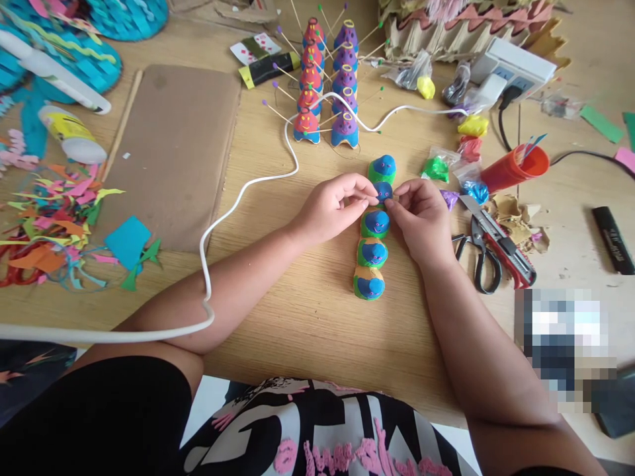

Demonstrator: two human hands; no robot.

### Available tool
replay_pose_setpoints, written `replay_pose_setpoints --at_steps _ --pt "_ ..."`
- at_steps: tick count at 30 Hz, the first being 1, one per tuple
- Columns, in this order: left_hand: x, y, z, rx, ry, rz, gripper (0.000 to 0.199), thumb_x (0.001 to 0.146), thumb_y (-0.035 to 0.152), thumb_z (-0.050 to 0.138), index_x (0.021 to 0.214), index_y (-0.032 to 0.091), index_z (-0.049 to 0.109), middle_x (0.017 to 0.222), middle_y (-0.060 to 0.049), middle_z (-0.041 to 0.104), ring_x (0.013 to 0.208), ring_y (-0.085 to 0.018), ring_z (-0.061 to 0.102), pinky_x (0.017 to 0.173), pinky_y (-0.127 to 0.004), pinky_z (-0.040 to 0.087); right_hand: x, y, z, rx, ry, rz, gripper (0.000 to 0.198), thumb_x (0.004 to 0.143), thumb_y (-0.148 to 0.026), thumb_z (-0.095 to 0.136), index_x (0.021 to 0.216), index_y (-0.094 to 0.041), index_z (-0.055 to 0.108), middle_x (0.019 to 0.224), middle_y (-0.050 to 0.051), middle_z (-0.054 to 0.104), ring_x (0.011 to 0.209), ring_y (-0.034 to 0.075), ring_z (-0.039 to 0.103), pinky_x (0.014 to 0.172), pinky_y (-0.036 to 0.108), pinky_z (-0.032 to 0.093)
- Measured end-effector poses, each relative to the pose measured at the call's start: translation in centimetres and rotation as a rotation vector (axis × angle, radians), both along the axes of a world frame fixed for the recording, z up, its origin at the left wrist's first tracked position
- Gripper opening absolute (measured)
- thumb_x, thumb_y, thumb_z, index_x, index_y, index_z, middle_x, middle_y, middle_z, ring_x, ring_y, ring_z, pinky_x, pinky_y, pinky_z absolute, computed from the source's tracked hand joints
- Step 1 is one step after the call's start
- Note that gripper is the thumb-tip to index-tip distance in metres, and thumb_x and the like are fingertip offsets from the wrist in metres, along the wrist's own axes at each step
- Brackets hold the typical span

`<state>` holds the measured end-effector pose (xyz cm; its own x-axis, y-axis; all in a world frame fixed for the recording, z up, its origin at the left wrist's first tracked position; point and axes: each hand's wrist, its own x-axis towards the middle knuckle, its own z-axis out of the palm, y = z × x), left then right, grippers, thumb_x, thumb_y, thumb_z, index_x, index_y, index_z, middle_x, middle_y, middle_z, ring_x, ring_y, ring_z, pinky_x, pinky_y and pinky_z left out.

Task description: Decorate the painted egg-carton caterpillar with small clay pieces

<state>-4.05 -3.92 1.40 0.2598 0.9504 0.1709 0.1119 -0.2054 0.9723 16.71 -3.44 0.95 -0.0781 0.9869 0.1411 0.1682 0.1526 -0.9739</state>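
Observation:
A strip of egg-carton cups [376, 225] lies lengthwise on the table, its cups painted green and topped with blue clay. Small pink eyes and smiling mouths show on several of them. My left hand [340, 206] reaches in from the left, its fingers loosely curved with thumb and forefinger apart, fingertips at the second blue cup from the far end. From the right, my right hand [421, 215] comes to the same cup with thumb and forefinger pinched close together. Anything between those fingertips is too small or hidden to make out.
Beyond stand a red-faced strip [310, 79] and a purple-faced strip [346, 82] with pin-like sticks poking out. A white cable [243, 192] crosses my left arm. Scissors [483, 258], a box cutter [506, 244] and a red cup [516, 168] lie right; cardboard [173, 152] and paper scraps [64, 225] left.

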Motion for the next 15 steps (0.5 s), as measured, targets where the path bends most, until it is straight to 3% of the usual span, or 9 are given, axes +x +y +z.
replay_pose_setpoints --at_steps 15 --pt "0.01 0.0 0.1 0.019 -0.007 0.009 0.014 0.093 0.011 0.068 0.104 0.019 0.071 0.106 -0.006 0.086 0.1 -0.016 0.079 0.078 -0.025 0.055 0.04 0.01 0.11 -0.013 0.015 0.014 0.023 0.083 -0.021 0.086 0.093 -0.025 0.065 0.07 -0.008 0.045 0.062 0.009 0.04 0.059 0.026 0.032"
